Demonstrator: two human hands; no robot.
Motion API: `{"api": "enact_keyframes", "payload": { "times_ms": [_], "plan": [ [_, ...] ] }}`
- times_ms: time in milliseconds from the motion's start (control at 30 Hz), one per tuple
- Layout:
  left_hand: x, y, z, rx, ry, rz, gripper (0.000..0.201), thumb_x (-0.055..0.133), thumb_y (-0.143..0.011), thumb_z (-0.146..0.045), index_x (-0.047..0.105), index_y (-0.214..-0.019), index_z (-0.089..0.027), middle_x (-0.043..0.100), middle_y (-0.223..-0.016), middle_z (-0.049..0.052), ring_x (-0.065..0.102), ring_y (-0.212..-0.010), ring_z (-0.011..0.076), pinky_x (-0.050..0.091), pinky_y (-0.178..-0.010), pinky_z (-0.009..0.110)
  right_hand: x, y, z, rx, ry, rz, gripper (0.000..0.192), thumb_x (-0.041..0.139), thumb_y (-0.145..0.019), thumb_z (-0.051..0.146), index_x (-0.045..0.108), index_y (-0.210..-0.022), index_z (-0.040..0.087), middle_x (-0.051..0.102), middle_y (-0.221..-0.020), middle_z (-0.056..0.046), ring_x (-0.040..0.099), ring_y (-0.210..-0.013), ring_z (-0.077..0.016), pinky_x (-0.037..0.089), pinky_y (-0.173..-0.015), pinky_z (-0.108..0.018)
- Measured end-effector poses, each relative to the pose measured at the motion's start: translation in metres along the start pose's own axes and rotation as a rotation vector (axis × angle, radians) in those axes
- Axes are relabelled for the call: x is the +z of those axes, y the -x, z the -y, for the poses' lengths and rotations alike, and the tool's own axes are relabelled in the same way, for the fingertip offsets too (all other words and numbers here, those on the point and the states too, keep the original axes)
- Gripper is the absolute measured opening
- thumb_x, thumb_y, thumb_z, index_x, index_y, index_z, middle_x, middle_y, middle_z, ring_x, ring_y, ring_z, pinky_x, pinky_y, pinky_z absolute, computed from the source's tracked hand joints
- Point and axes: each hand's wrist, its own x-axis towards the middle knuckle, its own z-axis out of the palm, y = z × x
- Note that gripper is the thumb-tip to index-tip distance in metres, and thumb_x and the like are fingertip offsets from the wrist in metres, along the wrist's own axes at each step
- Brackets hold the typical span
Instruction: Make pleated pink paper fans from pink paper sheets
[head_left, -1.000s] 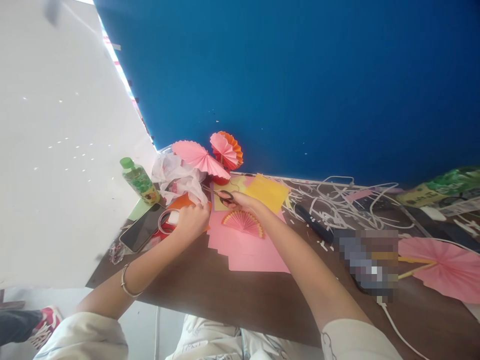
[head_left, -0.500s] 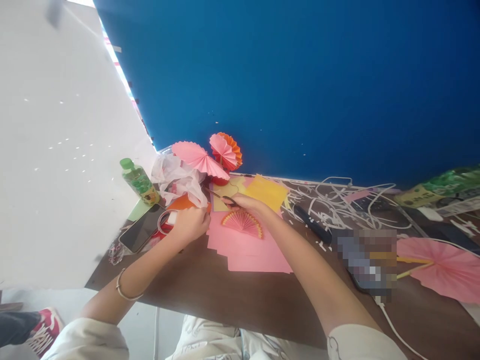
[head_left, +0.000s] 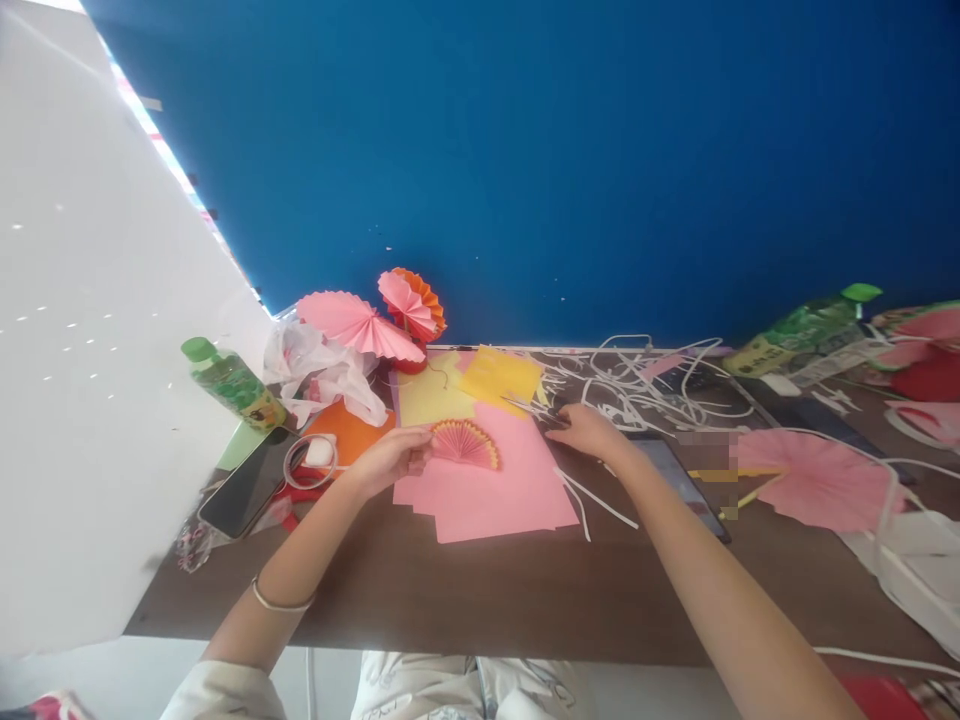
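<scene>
Small fan: pleated pink half-circle with an orange-yellow rim (head_left: 465,443), lying on the stack of pink sheets (head_left: 487,490), near the table's middle.
Left hand: left hand (head_left: 390,458) with fingertips pinched on the fan's left edge; a second ago it was over by the tape ring (head_left: 313,458), so it has come across to the fan.
Right hand: right hand (head_left: 589,430) closed round the scissors (head_left: 536,410), blades pointing left; earlier the scissors were up by the yellow paper (head_left: 501,376), now they sit right of the pink sheets, clear of the fan.
Reading: cutting looks paused; attention has gone to the fan.
Close by: white paper strips (head_left: 592,495) at the sheets' right edge, phone (head_left: 244,490), green-capped bottle (head_left: 229,382), two finished fans (head_left: 375,320) at the back.
Surface: dark wood table (head_left: 450,600), heavily littered with white trimmings.
Room: blue wall (head_left: 525,150) behind, white panel to the left.
</scene>
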Motion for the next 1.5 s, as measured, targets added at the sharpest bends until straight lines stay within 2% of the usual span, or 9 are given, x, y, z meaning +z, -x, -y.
{"api": "enact_keyframes", "payload": {
  "times_ms": [133, 200, 300, 500, 733, 867, 1033, 1200, 1500],
  "plan": [
    [0.012, -0.013, 0.013, 0.065, -0.115, 0.085, 0.025, 0.052, -0.078, -0.038, 0.055, -0.074, -0.013, 0.022, -0.052, -0.008, 0.021, -0.044, 0.0045, 0.017, -0.045, 0.02, 0.005, 0.026, 0.008, 0.005, 0.037, -0.168, 0.025, 0.052, -0.077, 0.021, 0.062, -0.098, 0.011, 0.057, -0.109, -0.02, 0.058, -0.095, -0.0286, 0.044, -0.077, -0.037],
    [0.018, -0.016, 0.016, 0.08, -0.204, 0.137, 0.027, 0.049, -0.079, -0.039, 0.057, -0.076, -0.013, 0.022, -0.052, -0.008, 0.023, -0.045, 0.0053, 0.02, -0.046, 0.02, 0.01, 0.042, 0.027, -0.147, -0.065, -0.207, 0.03, 0.047, -0.08, 0.018, 0.06, -0.107, 0.015, 0.055, -0.117, -0.016, 0.053, -0.106, -0.0274, 0.04, -0.09, -0.04],
    [0.027, -0.015, 0.017, 0.087, -0.386, 0.177, 0.028, 0.046, -0.081, -0.04, 0.058, -0.079, -0.015, 0.029, -0.051, -0.007, 0.028, -0.047, 0.0063, 0.025, -0.049, 0.021, 0.021, 0.065, 0.062, -0.482, -0.42, 0.047, 0.046, 0.056, -0.077, 0.024, 0.049, -0.123, 0.027, 0.049, -0.128, -0.006, 0.044, -0.118, -0.0243, 0.037, -0.098, -0.04],
    [0.039, -0.012, 0.015, 0.181, -0.691, 0.115, 0.03, 0.039, -0.084, -0.036, 0.06, -0.077, -0.016, 0.055, -0.072, 0.0, 0.048, -0.067, 0.0115, 0.037, -0.063, 0.023, 0.046, 0.079, 0.089, -0.377, -0.873, 0.355, 0.044, 0.046, -0.083, 0.028, 0.043, -0.127, 0.022, 0.062, -0.099, -0.006, 0.059, -0.089, -0.018, 0.046, -0.083, -0.035],
    [0.027, -0.014, 0.02, 0.279, -1.119, -0.101, 0.031, 0.034, -0.084, -0.03, 0.06, -0.073, -0.016, 0.059, -0.073, 0.003, 0.052, -0.069, 0.0165, 0.037, -0.061, 0.026, 0.059, 0.068, 0.065, -0.283, -0.821, 0.159, 0.029, 0.038, -0.083, 0.028, 0.06, -0.1, 0.02, 0.061, -0.09, -0.004, 0.056, -0.088, -0.0196, 0.043, -0.077, -0.032],
    [0.023, -0.018, 0.019, 0.294, -1.227, -0.077, 0.036, 0.032, -0.087, -0.035, 0.062, -0.079, -0.016, 0.058, -0.073, 0.004, 0.052, -0.07, 0.0169, 0.04, -0.064, 0.028, 0.063, 0.064, 0.055, -0.298, -0.763, 0.158, 0.03, 0.035, -0.081, 0.024, 0.061, -0.096, 0.019, 0.061, -0.08, -0.003, 0.057, -0.079, -0.0179, 0.043, -0.073, -0.03],
    [0.012, -0.026, 0.021, 0.493, -1.539, -0.195, 0.039, 0.059, -0.073, -0.03, 0.057, -0.11, -0.021, 0.048, -0.114, 0.013, 0.039, -0.11, 0.0297, 0.036, -0.09, 0.045, 0.056, 0.063, 0.039, -0.335, -0.329, 0.106, 0.03, 0.032, -0.083, 0.02, 0.06, -0.093, 0.02, 0.064, -0.09, -0.005, 0.059, -0.084, -0.0198, 0.041, -0.074, -0.03],
    [-0.003, -0.044, 0.024, 0.596, -1.657, -0.094, 0.044, 0.062, -0.073, -0.027, 0.054, -0.116, -0.026, 0.033, -0.131, 0.013, 0.025, -0.122, 0.0331, 0.027, -0.096, 0.052, 0.044, 0.066, 0.021, -0.329, -0.127, 0.084, 0.029, 0.049, -0.068, 0.013, 0.061, -0.094, 0.02, 0.063, -0.098, -0.009, 0.057, -0.091, -0.0246, 0.039, -0.078, -0.033],
    [-0.005, -0.06, 0.024, 0.702, -1.745, 0.012, 0.024, 0.054, -0.079, -0.021, 0.059, -0.103, -0.02, 0.044, -0.12, 0.012, 0.03, -0.119, 0.0273, 0.029, -0.097, 0.044, 0.065, 0.057, 0.043, -0.477, -0.203, -0.051, 0.012, 0.06, -0.074, 0.031, 0.059, -0.082, 0.021, 0.055, -0.093, -0.006, 0.051, -0.092, -0.022, 0.041, -0.083, -0.036]
  ]
}}
